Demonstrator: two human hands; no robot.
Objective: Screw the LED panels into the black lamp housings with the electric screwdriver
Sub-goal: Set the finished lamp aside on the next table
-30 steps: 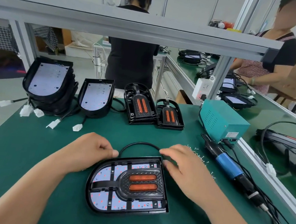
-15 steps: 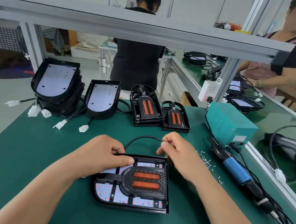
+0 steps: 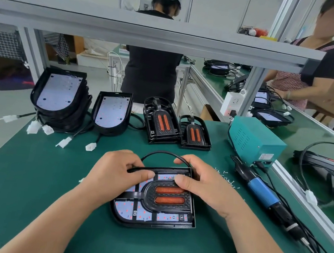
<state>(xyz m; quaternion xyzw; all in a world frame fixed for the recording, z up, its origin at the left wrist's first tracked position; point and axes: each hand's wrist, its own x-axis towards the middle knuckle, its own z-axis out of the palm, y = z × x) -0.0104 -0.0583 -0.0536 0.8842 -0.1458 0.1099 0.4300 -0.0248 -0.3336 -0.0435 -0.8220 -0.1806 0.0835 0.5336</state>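
Green matting [image 3: 28, 171] covers the bench, and the lamp housing [image 3: 171, 218] lies flat at its near middle with the LED panel [image 3: 127, 208] face up inside. Both the left hand [image 3: 113, 172] and the right hand [image 3: 207, 184] curl their fingers over the far edge and press their thumbs on top, probably to seat the parts before fastening. Loose screws [image 3: 225, 176] and the electric screwdriver [image 3: 263, 192] lie unheld to the right, near enough to reach.

Two hands [image 3: 121, 175] [image 3: 207, 184]; one held lamp housing [image 3: 170, 225]; one screwdriver [image 3: 263, 192].

Flat on green mat [image 3: 28, 171]: black housing [image 3: 149, 224], white LED panel [image 3: 127, 209] inside, under orange-slotted insert [image 3: 168, 198]. Well right, lying down: blue screwdriver [image 3: 260, 188].
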